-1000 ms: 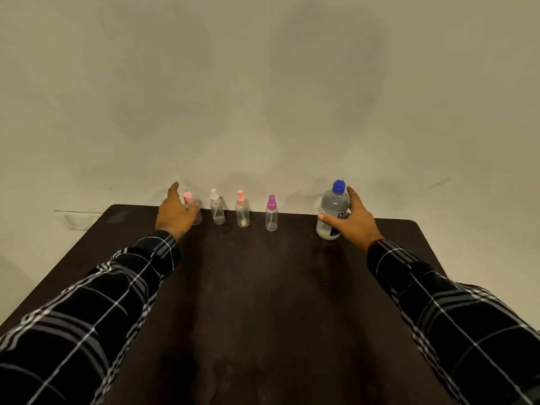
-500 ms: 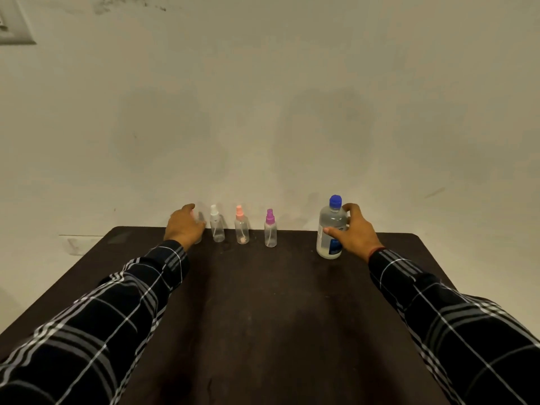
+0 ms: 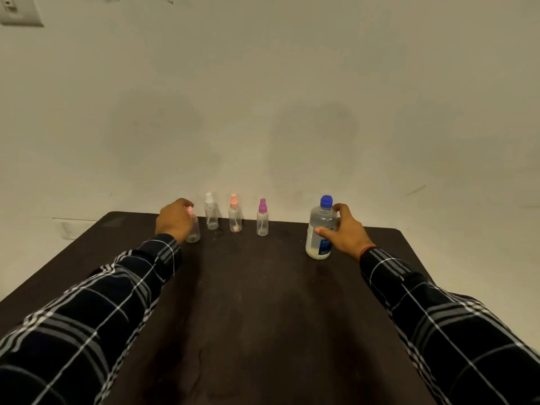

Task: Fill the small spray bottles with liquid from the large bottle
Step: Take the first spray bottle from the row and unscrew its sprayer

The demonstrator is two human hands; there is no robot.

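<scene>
Several small clear spray bottles stand in a row at the far edge of the dark table (image 3: 263,302). My left hand (image 3: 174,219) grips the leftmost one, a pink-capped spray bottle (image 3: 193,229), mostly hidden behind my fingers. To its right stand a white-capped bottle (image 3: 211,211), an orange-capped bottle (image 3: 235,214) and a purple-capped bottle (image 3: 262,218). Further right, my right hand (image 3: 344,229) curls round the large clear bottle (image 3: 320,229) with a blue cap, which stands upright on the table.
A plain pale wall rises right behind the table's far edge. A white wall plate (image 3: 17,10) sits at the top left. Both plaid sleeves stretch over the near half of the table.
My left hand has closed round the pink-capped bottle and pulled it slightly nearer than the row. My right hand has tightened on the large bottle. The camera has tilted up.
</scene>
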